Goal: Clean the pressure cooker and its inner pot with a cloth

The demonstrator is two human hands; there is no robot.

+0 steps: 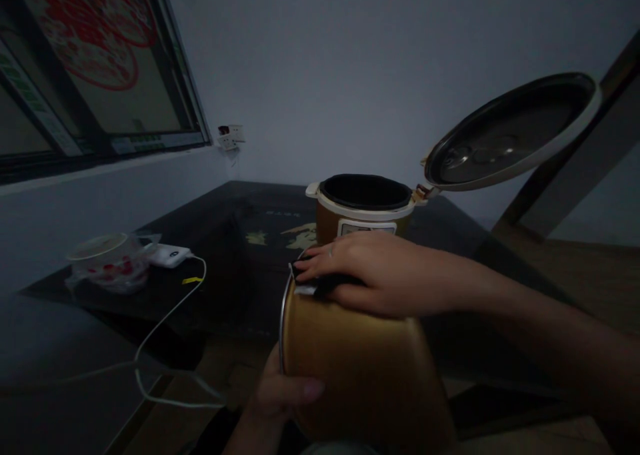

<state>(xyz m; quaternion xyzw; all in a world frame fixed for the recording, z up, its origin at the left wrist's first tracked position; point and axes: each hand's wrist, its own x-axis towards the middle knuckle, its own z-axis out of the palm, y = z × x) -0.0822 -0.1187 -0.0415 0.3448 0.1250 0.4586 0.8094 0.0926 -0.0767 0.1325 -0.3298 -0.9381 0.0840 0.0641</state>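
Note:
A gold-coloured inner pot lies tipped on its side near me, rim to the left. My left hand grips it from below at the rim, thumb on the outer wall. My right hand lies on top of the pot, fingers pressed on a dark cloth or pad against the wall. Behind stands a rice cooker with a dark inner cavity, its lid swung up to the right.
A dark table carries a white charger with a cable trailing off the front edge, and a plastic-wrapped bowl at the left. A window and a wall socket are at the left.

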